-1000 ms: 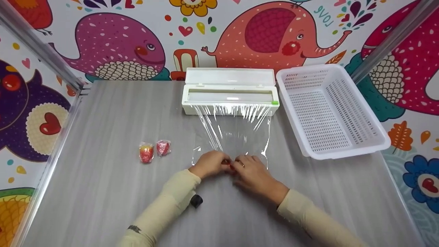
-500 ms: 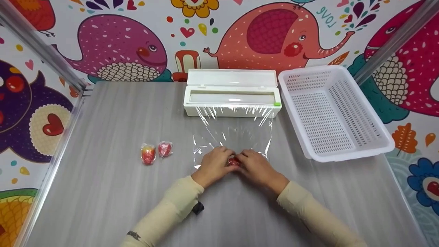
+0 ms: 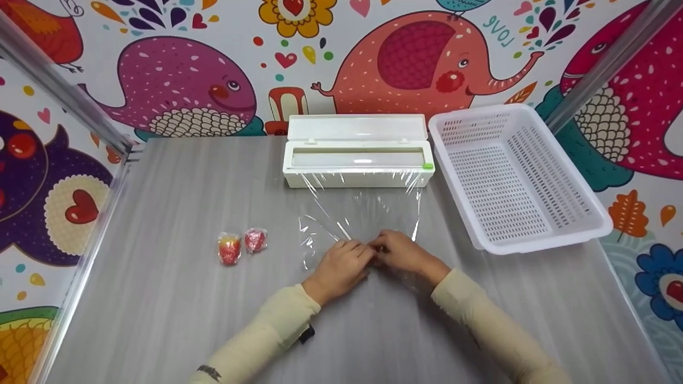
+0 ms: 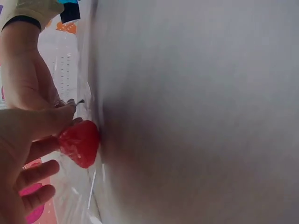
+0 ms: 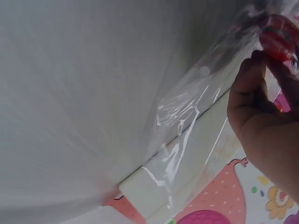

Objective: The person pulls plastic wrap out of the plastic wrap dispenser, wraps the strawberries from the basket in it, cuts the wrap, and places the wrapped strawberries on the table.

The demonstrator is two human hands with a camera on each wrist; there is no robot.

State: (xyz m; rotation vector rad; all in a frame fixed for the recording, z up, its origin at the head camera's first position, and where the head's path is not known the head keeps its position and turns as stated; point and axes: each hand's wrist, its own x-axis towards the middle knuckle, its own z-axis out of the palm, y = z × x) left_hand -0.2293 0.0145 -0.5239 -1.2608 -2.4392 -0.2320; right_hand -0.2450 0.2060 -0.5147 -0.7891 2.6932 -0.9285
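Note:
My left hand (image 3: 341, 266) pinches a smooth red fruit (image 4: 81, 143) between thumb and index finger, while its other fingers spread apart in the left wrist view. Clear cling film (image 3: 368, 213) stretches from the white film dispenser (image 3: 357, 178) toward both hands. Close against the left one, my right hand (image 3: 405, 253) pinches film with thumb and index fingertips right beside the fruit, as the right wrist view shows. From above, the hands hide the fruit. Two film-wrapped fruits, one red and yellow (image 3: 229, 249) and one red (image 3: 255, 240), lie to the left.
A white perforated basket (image 3: 483, 242) stands at the right, close beside the dispenser, whose lid (image 3: 357, 128) is raised. The grey table (image 3: 176, 320) meets walls printed with cartoon animals, with metal posts (image 3: 603, 64) at the corners.
The fruit, seen between the hands half a second ago, is now covered by my left hand. My right hand's fingers have drawn into a pinch on the film. The head view has tilted slightly.

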